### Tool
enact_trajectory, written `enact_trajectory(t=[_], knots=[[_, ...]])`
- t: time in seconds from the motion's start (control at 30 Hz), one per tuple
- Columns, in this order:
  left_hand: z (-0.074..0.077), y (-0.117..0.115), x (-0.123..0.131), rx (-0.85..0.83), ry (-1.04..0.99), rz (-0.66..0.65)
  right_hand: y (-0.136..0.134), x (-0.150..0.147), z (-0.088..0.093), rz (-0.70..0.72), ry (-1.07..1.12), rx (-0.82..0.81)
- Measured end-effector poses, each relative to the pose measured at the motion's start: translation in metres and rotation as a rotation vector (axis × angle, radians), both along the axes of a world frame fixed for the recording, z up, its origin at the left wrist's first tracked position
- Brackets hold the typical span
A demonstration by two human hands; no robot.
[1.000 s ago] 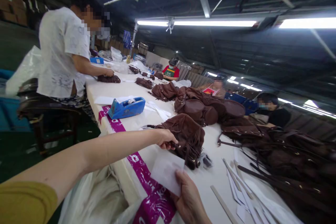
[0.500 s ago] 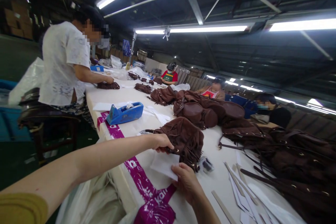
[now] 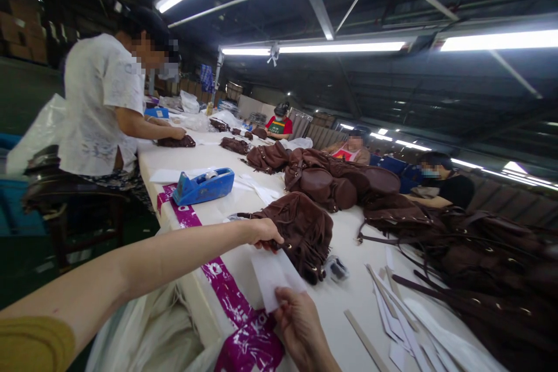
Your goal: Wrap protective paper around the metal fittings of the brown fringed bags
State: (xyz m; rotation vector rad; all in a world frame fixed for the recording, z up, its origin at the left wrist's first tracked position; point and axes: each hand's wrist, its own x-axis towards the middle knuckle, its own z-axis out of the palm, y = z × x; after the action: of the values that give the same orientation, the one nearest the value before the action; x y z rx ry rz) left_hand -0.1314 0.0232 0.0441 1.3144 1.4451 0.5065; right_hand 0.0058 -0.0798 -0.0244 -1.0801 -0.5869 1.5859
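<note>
A dark brown fringed bag (image 3: 303,226) lies on the white-covered table. My left hand (image 3: 265,234) reaches over from the left, its fingers closed on the bag's near edge. Closer to me, my right hand (image 3: 297,318) pinches a sheet of white paper (image 3: 271,279) between thumb and fingers. The sheet's far end lies just below my left hand, beside the bag's opening; whether it touches the bag I cannot tell. A small clear packet with something dark inside (image 3: 336,268) sits right of the bag.
A blue tape dispenser (image 3: 204,186) stands at the left edge. Purple printed tape (image 3: 224,285) runs along the table. More brown bags (image 3: 325,180) are piled behind and to the right. Paper strips (image 3: 394,314) lie at right. A co-worker in a white shirt (image 3: 102,99) works at left.
The white paper has turned more upright as my right hand moved slightly down and left. My left hand stays on the bag's edge. The whole view has shifted a little.
</note>
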Motion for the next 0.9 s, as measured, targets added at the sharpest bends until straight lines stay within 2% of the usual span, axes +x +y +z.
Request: enact_trajectory(t=[0.13,0.23,0.37,0.53,0.67,0.9], knots=[[-0.002,0.002,0.002,0.027,0.024,0.047,0.003,0.01,0.004,0.115,-0.035,-0.003],[-0.006,0.003,0.007,0.067,0.045,0.127,0.015,0.013,0.004,0.119,-0.059,0.043],[-0.014,-0.001,0.01,0.132,0.016,0.205,0.032,0.002,0.004,0.15,-0.043,0.06],[-0.017,-0.004,0.004,0.12,-0.037,0.235,0.038,-0.017,0.007,0.21,-0.008,0.083],[-0.015,-0.005,-0.002,0.083,-0.037,0.26,0.033,-0.017,0.009,0.303,0.013,0.081],[-0.021,-0.01,-0.013,0.114,-0.05,0.225,0.041,-0.012,0.007,0.278,-0.016,0.006]])
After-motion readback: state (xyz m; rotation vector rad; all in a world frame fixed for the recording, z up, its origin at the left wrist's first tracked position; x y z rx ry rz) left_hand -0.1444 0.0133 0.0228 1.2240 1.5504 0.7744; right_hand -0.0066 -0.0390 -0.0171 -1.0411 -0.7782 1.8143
